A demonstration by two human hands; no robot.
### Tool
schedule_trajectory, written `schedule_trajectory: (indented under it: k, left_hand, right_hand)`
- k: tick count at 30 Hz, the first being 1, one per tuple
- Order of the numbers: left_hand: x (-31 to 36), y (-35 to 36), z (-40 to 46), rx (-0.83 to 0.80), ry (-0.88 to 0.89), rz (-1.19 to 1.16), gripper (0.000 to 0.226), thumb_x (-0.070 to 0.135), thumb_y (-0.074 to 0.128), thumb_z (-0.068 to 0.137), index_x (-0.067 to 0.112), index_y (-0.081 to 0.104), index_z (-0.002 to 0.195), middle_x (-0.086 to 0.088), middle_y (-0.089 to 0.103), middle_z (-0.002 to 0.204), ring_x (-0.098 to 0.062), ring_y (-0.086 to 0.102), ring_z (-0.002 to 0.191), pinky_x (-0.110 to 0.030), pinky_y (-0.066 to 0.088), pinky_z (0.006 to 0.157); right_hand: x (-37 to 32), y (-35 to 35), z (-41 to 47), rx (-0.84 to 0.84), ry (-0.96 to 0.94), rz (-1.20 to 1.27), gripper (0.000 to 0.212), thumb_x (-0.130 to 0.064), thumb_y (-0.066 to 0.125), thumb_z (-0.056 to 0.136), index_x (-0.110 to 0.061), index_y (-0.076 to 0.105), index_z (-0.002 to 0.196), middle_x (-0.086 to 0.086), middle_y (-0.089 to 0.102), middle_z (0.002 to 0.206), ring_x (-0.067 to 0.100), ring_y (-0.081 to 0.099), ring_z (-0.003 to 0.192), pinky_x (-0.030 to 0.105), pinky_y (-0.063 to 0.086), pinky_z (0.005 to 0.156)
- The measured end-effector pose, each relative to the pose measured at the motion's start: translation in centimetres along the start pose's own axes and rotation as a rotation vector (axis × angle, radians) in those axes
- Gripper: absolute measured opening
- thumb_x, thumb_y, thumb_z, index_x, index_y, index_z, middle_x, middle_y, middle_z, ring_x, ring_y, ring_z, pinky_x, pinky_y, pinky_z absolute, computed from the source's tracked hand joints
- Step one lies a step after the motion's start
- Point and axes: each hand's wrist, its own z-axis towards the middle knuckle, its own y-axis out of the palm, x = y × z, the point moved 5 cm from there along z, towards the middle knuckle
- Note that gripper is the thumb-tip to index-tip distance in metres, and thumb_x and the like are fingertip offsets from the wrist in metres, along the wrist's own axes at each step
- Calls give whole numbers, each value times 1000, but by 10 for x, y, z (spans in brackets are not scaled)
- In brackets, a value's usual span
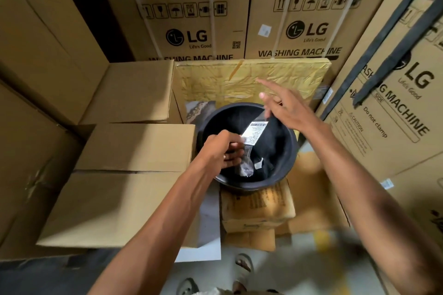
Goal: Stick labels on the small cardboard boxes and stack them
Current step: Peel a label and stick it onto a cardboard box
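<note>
A white barcode label point(254, 132) sits on a clear backing strip that hangs over a black round tub point(285, 155). My left hand point(224, 151) grips the strip just below the label, fingers curled round it. My right hand point(285, 105) hovers above the tub's far rim with fingers straight and spread; the strip's upper end runs under it, and whether it is held there is hidden. Plain small cardboard boxes point(134, 147) lie stacked to the left of the tub, one point(112, 208) nearer me and one point(134, 93) farther back.
The tub rests on a yellow-taped box point(257, 208). A flat yellow-wrapped parcel point(251, 76) leans behind it. Tall LG washing machine cartons point(294, 31) wall in the back and the right side point(388, 115). My sandalled feet point(243, 263) stand on the grey floor below.
</note>
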Motion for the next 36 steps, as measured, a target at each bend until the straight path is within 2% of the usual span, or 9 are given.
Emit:
schedule_trajectory:
  k: [5,10,12,15,19,25,29,32,36]
  left_hand:
    - [0,3,4,-26,-101,-33,7,8,64,81,8,69,85,-3,60,68,-15,56,58,-27,49,58]
    - [-4,-10,12,55,-83,-67,23,12,65,81,7,71,102,2,61,65,-16,65,68,-32,56,74]
    - [-4,-9,15,69,-58,-79,21,12,66,83,8,71,103,0,66,71,-19,69,75,-34,58,77]
    - [-4,-2,19,75,-24,-76,18,11,67,85,6,72,101,-5,71,84,-21,71,81,-35,59,79]
    - [-3,6,22,88,16,-10,15,10,68,87,6,73,101,-8,73,88,-24,72,85,-38,60,82]
    - [-4,3,23,61,-20,-104,21,22,62,91,12,65,109,-11,73,100,-25,68,95,-41,53,94]
    - [-5,-6,21,154,-38,-133,20,31,58,93,22,62,110,-12,65,127,-23,52,111,-40,34,99]
    - [0,-10,19,223,66,-118,25,30,57,97,20,60,121,-8,59,131,-15,52,101,-40,39,103]
    - [12,-8,14,320,271,-31,37,29,63,96,23,50,129,3,59,119,-6,55,99,-33,48,85]
  right_hand:
    - [4,-5,8,60,-132,-231,47,-57,30,105,-29,53,135,3,61,103,17,55,102,47,46,98]
    - [25,-43,18,26,217,51,52,-58,25,107,-23,62,116,21,69,93,33,73,86,42,62,77]
    - [27,-30,13,-105,379,234,54,-58,33,106,-14,62,119,22,71,94,30,76,77,32,63,62]
    - [19,9,-8,-301,552,513,46,-50,55,101,-16,50,133,25,72,101,32,78,83,34,64,66]
    - [22,38,-17,-170,514,648,63,-25,82,87,-22,49,142,16,64,120,22,72,95,29,62,76]
    - [18,34,-15,19,306,332,64,-20,82,86,-26,46,138,5,74,87,18,75,73,42,60,83]
    - [10,12,-18,174,233,324,70,-21,80,89,-29,38,145,2,72,95,9,74,75,22,59,74]
    - [10,14,-16,59,231,237,93,-20,82,87,-36,23,156,-4,71,91,9,72,80,21,56,78]
    - [21,52,-8,-160,199,16,96,-12,79,86,-36,21,158,-7,72,88,12,69,86,28,55,78]
